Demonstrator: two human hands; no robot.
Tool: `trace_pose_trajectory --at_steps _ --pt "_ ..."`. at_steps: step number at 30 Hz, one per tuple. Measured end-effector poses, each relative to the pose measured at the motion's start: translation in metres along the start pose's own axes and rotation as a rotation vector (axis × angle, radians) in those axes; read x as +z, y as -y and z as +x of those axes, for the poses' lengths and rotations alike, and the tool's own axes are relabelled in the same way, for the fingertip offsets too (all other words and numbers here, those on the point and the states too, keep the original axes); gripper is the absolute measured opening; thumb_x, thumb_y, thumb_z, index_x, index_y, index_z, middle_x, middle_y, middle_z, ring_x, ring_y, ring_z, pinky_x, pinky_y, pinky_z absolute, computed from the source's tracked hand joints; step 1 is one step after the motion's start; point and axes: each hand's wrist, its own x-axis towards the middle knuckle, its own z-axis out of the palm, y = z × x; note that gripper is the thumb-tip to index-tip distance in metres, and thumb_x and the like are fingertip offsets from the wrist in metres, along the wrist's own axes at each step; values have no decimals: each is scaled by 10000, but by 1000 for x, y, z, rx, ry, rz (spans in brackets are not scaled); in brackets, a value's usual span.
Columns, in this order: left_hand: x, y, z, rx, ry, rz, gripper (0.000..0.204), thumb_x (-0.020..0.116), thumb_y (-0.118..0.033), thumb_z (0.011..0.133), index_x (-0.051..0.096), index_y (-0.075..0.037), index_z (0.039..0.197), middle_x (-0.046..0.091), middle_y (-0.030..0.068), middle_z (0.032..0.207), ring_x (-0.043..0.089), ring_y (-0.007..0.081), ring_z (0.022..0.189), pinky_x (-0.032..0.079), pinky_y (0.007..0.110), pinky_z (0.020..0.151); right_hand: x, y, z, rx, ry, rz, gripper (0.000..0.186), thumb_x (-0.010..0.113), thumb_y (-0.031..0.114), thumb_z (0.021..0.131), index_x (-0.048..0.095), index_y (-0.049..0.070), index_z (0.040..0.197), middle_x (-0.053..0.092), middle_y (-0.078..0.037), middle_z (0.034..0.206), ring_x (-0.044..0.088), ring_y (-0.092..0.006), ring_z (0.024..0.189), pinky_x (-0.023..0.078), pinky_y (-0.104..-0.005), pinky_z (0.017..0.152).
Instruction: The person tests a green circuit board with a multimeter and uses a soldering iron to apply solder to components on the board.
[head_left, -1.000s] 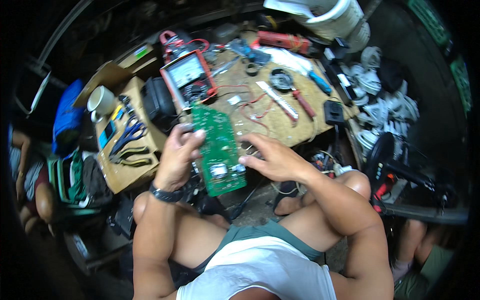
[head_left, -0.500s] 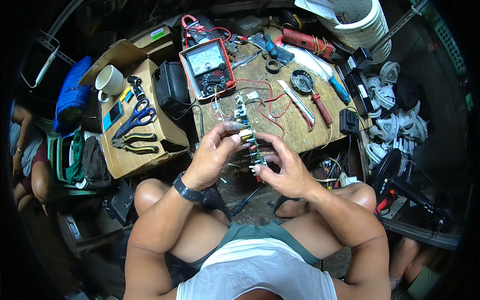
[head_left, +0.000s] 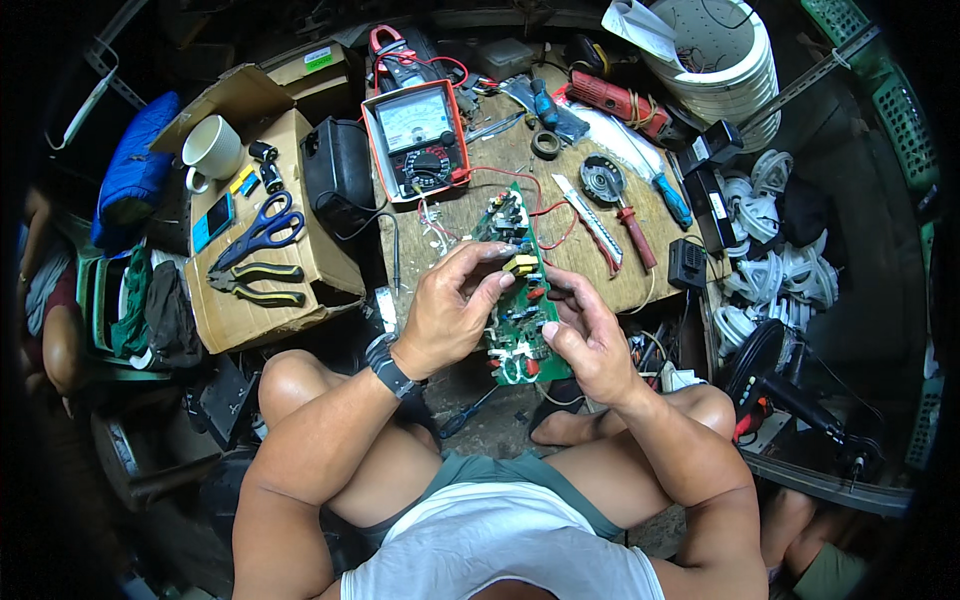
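A long green circuit board [head_left: 517,330] is held up over my lap, just off the near edge of the wooden table. Its component side faces me, with red parts, dark parts and a yellow block-shaped component [head_left: 521,264] on it. My left hand [head_left: 455,310] pinches around that yellow component at the board's left side, fingertips partly hidden. My right hand [head_left: 592,345] grips the right edge, thumb on the front and fingers behind. Beyond the board stands an analog multimeter [head_left: 418,135] in an orange-red case, with a red lead running across the table.
On a cardboard box [head_left: 225,325] at left lie scissors [head_left: 262,230], pliers [head_left: 258,284] and a white mug [head_left: 213,150]. The wooden table [head_left: 490,150] holds a cutter knife [head_left: 588,225], a soldering iron [head_left: 636,238] and a tape roll [head_left: 546,145]. White lamps [head_left: 780,270] are piled at right.
The circuit board has turned from nearly edge-on to showing its component face. Both hands keep their hold on it and have shifted slightly. The whole view has moved a little.
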Motion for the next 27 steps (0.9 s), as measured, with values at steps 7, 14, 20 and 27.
trace_pose_trajectory --at_steps 7,14,20,27 --pt "7 3 5 3 18 -34 287 673 -100 1016 647 35 1268 720 105 1152 699 159 1061 565 310 929 -5 -1 -5 -21 -17 45 612 545 52 964 328 -51 1527 531 -174 1410 545 -216 1299 438 -364 1099" --pt "8 -2 13 112 5 112 294 686 -64 981 683 6 1267 743 143 1161 715 214 1068 554 344 946 -16 1 -10 121 -104 260 566 537 104 973 402 -68 1495 607 -144 1333 594 -170 1202 460 -310 1037" --pt "14 -7 24 195 77 193 306 703 -39 944 689 2 1247 729 167 1133 721 258 1041 549 346 922 -27 5 -11 164 -118 392 512 544 137 981 467 -59 1447 644 -124 1279 624 -156 1148 484 -316 1020" --pt "23 -6 29 108 46 203 293 735 -68 936 703 12 1216 738 155 1084 729 226 987 560 339 881 -30 8 -10 205 -128 479 502 541 150 991 477 -54 1445 640 -127 1291 629 -179 1179 495 -352 1043"
